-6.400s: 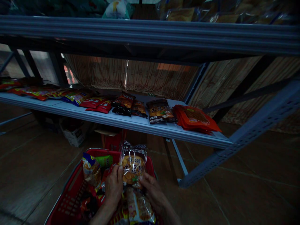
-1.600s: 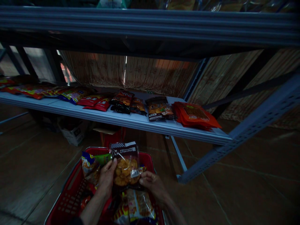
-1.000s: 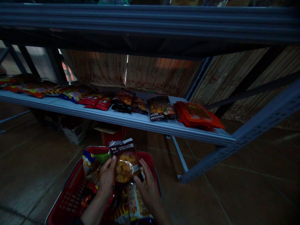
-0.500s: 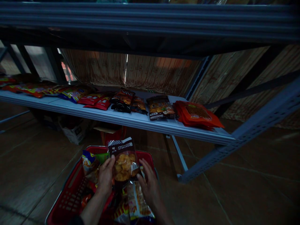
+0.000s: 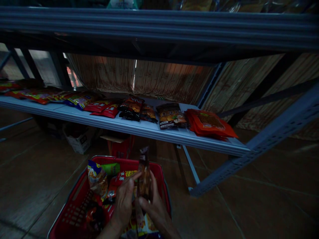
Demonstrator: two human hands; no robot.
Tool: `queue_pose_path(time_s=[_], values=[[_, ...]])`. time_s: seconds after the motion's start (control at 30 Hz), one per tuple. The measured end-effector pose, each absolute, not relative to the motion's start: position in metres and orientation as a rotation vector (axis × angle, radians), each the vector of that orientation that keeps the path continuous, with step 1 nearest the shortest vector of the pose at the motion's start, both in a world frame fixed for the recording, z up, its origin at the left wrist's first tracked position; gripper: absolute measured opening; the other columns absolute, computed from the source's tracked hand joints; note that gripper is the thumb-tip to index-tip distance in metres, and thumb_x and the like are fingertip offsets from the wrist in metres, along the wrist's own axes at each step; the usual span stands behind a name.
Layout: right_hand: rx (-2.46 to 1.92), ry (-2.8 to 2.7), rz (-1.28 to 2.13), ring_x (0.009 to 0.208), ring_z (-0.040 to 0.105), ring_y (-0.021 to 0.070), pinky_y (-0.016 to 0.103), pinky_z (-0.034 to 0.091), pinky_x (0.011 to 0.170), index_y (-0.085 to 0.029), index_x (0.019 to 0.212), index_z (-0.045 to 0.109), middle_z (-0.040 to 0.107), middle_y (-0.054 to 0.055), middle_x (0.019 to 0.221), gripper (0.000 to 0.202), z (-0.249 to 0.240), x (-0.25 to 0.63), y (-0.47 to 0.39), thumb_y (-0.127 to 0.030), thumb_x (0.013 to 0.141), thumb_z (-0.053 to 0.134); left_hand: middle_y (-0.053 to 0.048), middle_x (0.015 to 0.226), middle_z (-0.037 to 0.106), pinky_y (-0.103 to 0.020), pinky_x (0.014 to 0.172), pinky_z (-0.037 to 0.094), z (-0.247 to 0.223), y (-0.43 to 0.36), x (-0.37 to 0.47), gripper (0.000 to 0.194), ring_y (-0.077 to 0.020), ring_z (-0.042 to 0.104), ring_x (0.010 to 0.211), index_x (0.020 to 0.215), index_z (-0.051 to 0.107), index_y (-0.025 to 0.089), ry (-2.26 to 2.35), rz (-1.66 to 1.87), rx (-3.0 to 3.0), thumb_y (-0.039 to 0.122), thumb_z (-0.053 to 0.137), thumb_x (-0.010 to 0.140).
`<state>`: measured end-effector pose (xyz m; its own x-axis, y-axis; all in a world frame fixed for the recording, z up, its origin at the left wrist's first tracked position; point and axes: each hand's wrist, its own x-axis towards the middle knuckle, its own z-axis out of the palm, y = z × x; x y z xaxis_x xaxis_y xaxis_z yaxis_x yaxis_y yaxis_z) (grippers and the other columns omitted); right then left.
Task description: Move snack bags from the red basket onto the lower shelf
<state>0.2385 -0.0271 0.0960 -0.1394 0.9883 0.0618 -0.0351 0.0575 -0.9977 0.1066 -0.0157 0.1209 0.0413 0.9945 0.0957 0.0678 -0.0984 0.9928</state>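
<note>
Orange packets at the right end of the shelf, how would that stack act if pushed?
The orange packets lie flat and overlapping, so they'd probably fan apart rather than roll. They look thin, so likely floppy at the corners. They sit close to the shelf's front edge, so one might slip off.

We look through a single head-worn camera, facing forward and steeply down. It sits above the red basket (image 5: 72, 209) at the lower left and centre — close enough that the left hand (image 5: 123, 200), right hand (image 5: 156, 205) and snack packet (image 5: 144, 179) are near us at bottom centre. We face the shelf (image 5: 104, 123) slightly askew, its front edge sloping down to the right, while the upper beam (image 5: 159, 28) crosses near the top. Beyond, we see the curtain (image 5: 107, 74), upper centre.
</note>
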Motion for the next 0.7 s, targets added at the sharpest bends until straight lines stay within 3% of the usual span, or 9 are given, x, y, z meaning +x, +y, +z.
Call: queue_pose_path(time_s=[0.1, 0.17, 0.27, 0.37, 0.47, 0.6, 0.7], values=[[-0.970, -0.914, 1.544, 0.120, 0.046, 0.0225, 0.036, 0.039, 0.097, -0.027, 0.136, 0.022, 0.048, 0.005, 0.133, 0.087, 0.101, 0.241, -0.027, -0.024, 0.062, 0.067, -0.009, 0.123, 0.057, -0.042, 0.105, 0.030, 0.119, -0.016, 0.107, 0.050, -0.0216, 0.047, 0.117, 0.104, 0.064, 0.018, 1.195, 1.194, 1.439, 0.044, 0.025, 0.089], [-0.945, -0.662, 1.669, 0.097, 0.060, 0.0209, 0.033, 0.047, 0.082, -0.027, 0.132, 0.032, 0.064, 0.003, 0.111, 0.078, 0.104, 0.241, -0.028, -0.017, 0.060, 0.062, -0.008, 0.120, 0.059, -0.041, 0.102, 0.033, 0.118, -0.014, 0.108, 0.046, -0.0206, 0.049, 0.114, 0.101, 0.065, 0.019, 1.192, 1.180, 1.461, 0.042, 0.027, 0.089], [-0.952, -0.488, 1.719, 0.067, 0.063, 0.0146, 0.026, 0.049, 0.065, -0.024, 0.121, 0.046, 0.069, -0.001, 0.080, 0.067, 0.109, 0.242, -0.028, -0.009, 0.057, 0.057, -0.007, 0.113, 0.062, -0.039, 0.099, 0.036, 0.113, -0.009, 0.108, 0.035, -0.0204, 0.051, 0.110, 0.095, 0.066, 0.021, 1.285, 1.187, 1.531, 0.039, 0.038, 0.086], [-0.947, -0.429, 1.755, 0.070, 0.065, 0.0160, 0.028, 0.049, 0.067, -0.024, 0.119, 0.048, 0.070, -0.001, 0.078, 0.064, 0.114, 0.243, -0.027, -0.009, 0.058, 0.059, -0.008, 0.119, 0.058, -0.040, 0.102, 0.030, 0.107, -0.001, 0.104, 0.031, -0.0227, 0.046, 0.116, 0.102, 0.063, 0.020, 1.551, 1.257, 1.512, 0.037, 0.046, 0.081], [-0.948, -0.422, 1.813, 0.078, 0.067, 0.0218, 0.036, 0.050, 0.073, -0.023, 0.124, 0.041, 0.071, 0.003, 0.086, 0.069, 0.117, 0.247, -0.028, -0.011, 0.059, 0.062, -0.010, 0.121, 0.056, -0.040, 0.099, 0.033, 0.103, 0.005, 0.095, 0.051, -0.0252, 0.047, 0.116, 0.120, 0.049, 0.019, 1.539, 1.123, 1.273, 0.045, 0.051, 0.076], [-0.916, -0.454, 1.853, 0.081, 0.067, 0.0228, 0.041, 0.048, 0.079, -0.024, 0.127, 0.038, 0.071, 0.004, 0.090, 0.070, 0.114, 0.254, -0.027, -0.011, 0.063, 0.062, -0.006, 0.097, 0.065, -0.032, 0.077, 0.047, 0.107, 0.008, 0.075, 0.073, -0.0222, 0.060, 0.095, 0.133, 0.027, 0.021, 1.181, 0.806, 0.934, 0.047, 0.057, 0.073], [-0.862, -0.503, 1.902, 0.088, 0.066, 0.0221, 0.041, 0.047, 0.084, -0.024, 0.125, 0.041, 0.071, 0.004, 0.092, 0.061, 0.112, 0.259, -0.026, -0.013, 0.068, 0.060, -0.006, 0.099, 0.064, -0.027, 0.065, 0.048, 0.111, 0.004, 0.062, 0.072, -0.0211, 0.061, 0.091, 0.129, 0.032, 0.022, 1.045, 0.651, 0.920, 0.042, 0.064, 0.068]])
